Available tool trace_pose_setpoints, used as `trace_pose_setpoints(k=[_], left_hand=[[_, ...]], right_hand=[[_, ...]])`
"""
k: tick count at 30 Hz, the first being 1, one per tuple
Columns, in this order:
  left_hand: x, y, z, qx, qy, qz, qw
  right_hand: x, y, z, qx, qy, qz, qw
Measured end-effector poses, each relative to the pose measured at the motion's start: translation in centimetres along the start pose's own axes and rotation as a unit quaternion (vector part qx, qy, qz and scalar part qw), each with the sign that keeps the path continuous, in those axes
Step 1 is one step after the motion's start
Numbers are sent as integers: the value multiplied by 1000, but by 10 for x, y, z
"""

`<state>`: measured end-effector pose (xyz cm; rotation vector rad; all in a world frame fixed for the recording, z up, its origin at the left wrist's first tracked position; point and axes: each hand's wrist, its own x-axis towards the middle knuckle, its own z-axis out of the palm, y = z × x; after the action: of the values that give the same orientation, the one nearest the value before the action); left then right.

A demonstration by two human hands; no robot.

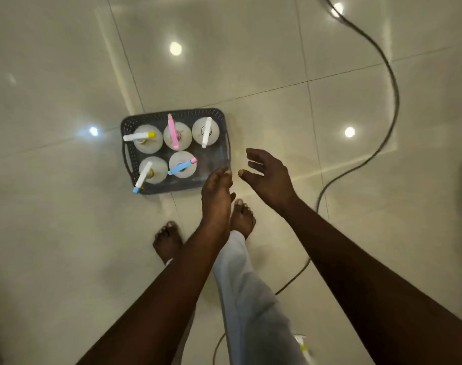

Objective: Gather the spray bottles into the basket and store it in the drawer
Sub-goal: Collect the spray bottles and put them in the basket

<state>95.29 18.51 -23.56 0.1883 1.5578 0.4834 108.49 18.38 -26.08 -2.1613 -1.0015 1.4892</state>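
Both hands are empty with loose fingers: the left hand [216, 192] hangs over the basket's near right corner, the right hand [268, 173] just beside it. The basket [172, 189] stands on the floor [66, 233] with five spray bottles [177, 135] upright. One place is free. It is better to take both side handles and lift level.

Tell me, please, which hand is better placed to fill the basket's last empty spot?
The left hand, probably. It hovers at the basket's free near-right corner, while the right hand hangs open out past the rim. Both are empty. What looks like another spray bottle lies by the trouser leg, between both arms.
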Motion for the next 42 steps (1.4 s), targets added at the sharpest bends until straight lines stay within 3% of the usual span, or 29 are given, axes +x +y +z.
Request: trace_pose_setpoints(k=[10, 20, 33, 42], left_hand=[[-173, 63, -39, 256, -121, 110, 953], [-296, 35, -31, 419, -189, 150, 875], [-423, -138, 24, 555, -321, 180, 746], [-471, -291, 36, 655, -367, 128, 648]], right_hand=[[-190, -71, -24, 195, 145, 25, 970], [-372, -22, -46, 327, 270, 79, 902], [-571, 142, -52, 440, 435, 137, 774], [-671, 259, -18, 502, 527, 198, 657]])
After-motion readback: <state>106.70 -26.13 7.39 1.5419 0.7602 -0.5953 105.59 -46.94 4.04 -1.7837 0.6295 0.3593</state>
